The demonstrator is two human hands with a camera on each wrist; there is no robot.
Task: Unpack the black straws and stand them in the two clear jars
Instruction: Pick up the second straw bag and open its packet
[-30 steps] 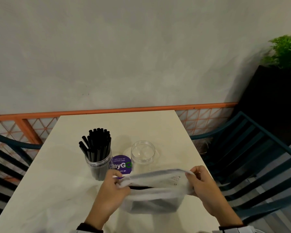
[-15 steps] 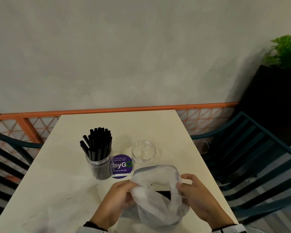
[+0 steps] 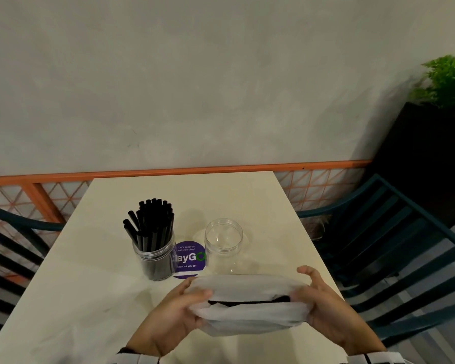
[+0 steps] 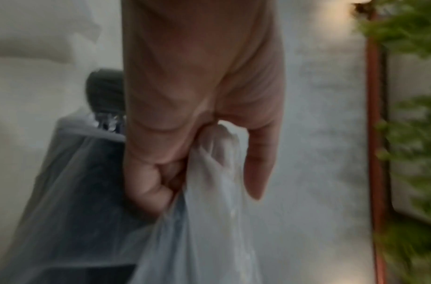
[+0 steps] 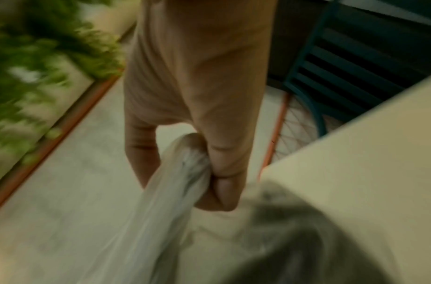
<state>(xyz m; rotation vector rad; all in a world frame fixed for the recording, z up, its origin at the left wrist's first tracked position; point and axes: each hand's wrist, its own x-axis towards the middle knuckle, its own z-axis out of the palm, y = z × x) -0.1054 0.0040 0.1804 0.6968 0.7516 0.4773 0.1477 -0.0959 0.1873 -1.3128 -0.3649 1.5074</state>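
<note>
A cloudy white plastic bag [image 3: 250, 308] is stretched sideways over the near table edge. My left hand [image 3: 192, 303] grips its left end and my right hand [image 3: 313, 303] grips its right end. Black straws [image 3: 247, 302] show as a dark strip through the bag's mouth. The wrist views show each hand [image 4: 175, 173] [image 5: 209, 173] pinching bunched plastic [image 4: 209, 192] [image 5: 180, 182]. Left of centre on the table, a clear jar [image 3: 155, 258] holds a full bunch of upright black straws [image 3: 153, 222]. A second clear jar [image 3: 223, 243], empty, stands to its right.
A round purple sticker [image 3: 189, 258] lies on the cream table [image 3: 247, 195] between the jars. Dark slatted chairs [image 3: 394, 237] flank the table on both sides. An orange rail [image 3: 181, 170] and a grey wall lie behind. A green plant [image 3: 449, 82] in a black planter stands at right.
The hands came together and bunched the bag, then pulled apart again; the bag is now stretched wide with its mouth showing the straws.
</note>
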